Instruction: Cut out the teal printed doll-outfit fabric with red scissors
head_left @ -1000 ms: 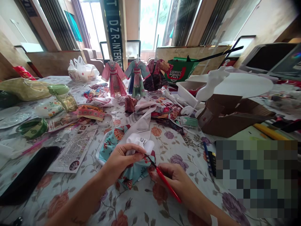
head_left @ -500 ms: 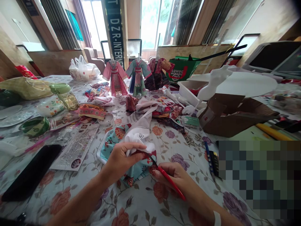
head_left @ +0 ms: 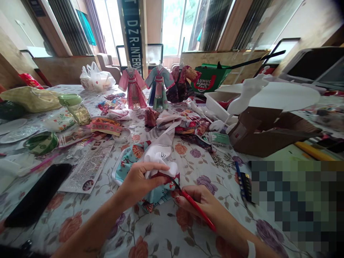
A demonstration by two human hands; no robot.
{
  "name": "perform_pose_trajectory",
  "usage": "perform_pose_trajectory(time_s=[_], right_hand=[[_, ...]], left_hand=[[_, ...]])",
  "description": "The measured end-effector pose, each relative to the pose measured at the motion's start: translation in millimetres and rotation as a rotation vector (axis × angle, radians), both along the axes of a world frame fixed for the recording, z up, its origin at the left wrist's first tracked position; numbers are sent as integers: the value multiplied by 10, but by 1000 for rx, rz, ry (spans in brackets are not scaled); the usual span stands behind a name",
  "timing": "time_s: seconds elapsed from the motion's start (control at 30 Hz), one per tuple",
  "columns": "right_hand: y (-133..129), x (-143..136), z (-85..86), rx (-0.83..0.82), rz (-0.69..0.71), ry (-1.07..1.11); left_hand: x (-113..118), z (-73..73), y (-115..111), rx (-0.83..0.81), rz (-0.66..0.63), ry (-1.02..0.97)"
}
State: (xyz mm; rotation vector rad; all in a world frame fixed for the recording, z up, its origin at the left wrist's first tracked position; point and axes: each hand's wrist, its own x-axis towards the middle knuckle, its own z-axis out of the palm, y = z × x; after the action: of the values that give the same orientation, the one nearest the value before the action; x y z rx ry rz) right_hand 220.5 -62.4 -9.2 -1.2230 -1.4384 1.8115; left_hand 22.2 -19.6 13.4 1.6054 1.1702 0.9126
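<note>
My left hand (head_left: 145, 179) pinches the edge of a folded printed cloth (head_left: 131, 157), light blue with fans and a dark red part, its white underside turned up. My right hand (head_left: 197, 200) is closed round a slim red-handled tool (head_left: 200, 211) with a narrow dark tip; its exact kind is unclear. The tip meets the dark red cloth right by my left fingertips, which partly hide the contact. Beyond the hands lie crumpled fabric pieces (head_left: 193, 125). Three small dressed figures stand behind them, one in a pink robe (head_left: 132, 89).
On the left are a black phone (head_left: 37, 195), a card of small beads (head_left: 87, 168) and a green tape roll (head_left: 41, 142). To the right stand a brown cardboard box (head_left: 268, 138), a white mannequin form (head_left: 247, 94) and a blue pencil (head_left: 240, 181). A green bag (head_left: 212, 77) sits behind.
The view has shifted very slightly. Both hands keep their hold on the cloth and the red-handled tool, with hardly any movement.
</note>
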Motion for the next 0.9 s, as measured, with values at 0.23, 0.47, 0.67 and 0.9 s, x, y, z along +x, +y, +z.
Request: perform_pose_trajectory(time_s=[0.23,0.47,0.67,0.9], right_hand=[[-1,-15,13,-8,-8,-3],[-6,-27,6,-14,-26,0],[11,-37,51,-6,-11,-25],[5,-37,51,-21,-17,-19]], left_hand=[[10,-21,-12,-2,-25,0],[22,-33,-9,-23,-30,-11],[29,-24,-11,-43,-32,-15],[29,-17,-9,-38,-33,-21]])
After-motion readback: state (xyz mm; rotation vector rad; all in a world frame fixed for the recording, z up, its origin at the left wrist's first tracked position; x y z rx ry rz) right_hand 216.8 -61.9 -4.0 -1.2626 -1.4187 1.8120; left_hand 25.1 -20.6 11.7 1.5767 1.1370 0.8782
